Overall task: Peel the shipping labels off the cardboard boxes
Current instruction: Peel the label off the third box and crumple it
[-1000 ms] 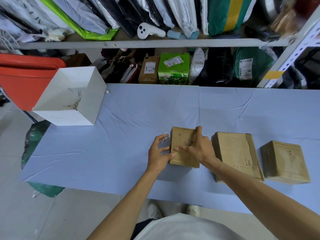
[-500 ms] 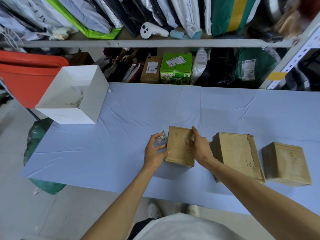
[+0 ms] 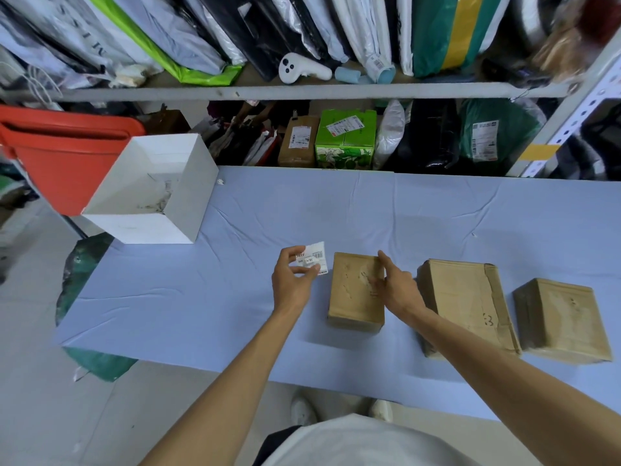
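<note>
The left hand (image 3: pixel 295 284) pinches a crumpled white shipping label (image 3: pixel 315 260) between thumb and curled fingers, just left of a small cardboard box (image 3: pixel 353 297); the right hand (image 3: pixel 398 289), fingers nearly straight, rests on that box's bare, scuffed top; the box stands on the blue-covered desk (image 3: pixel 201 297); two more cardboard boxes (image 3: pixel 467 297) stand to its right, their tops bare too.

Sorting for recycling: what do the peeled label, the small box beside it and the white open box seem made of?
Label: thin paper, likely; it curls and carries print. Small box: matte brown cardboard, scuffed top. White open box: smooth white card, probably; crisp folded walls.
</note>
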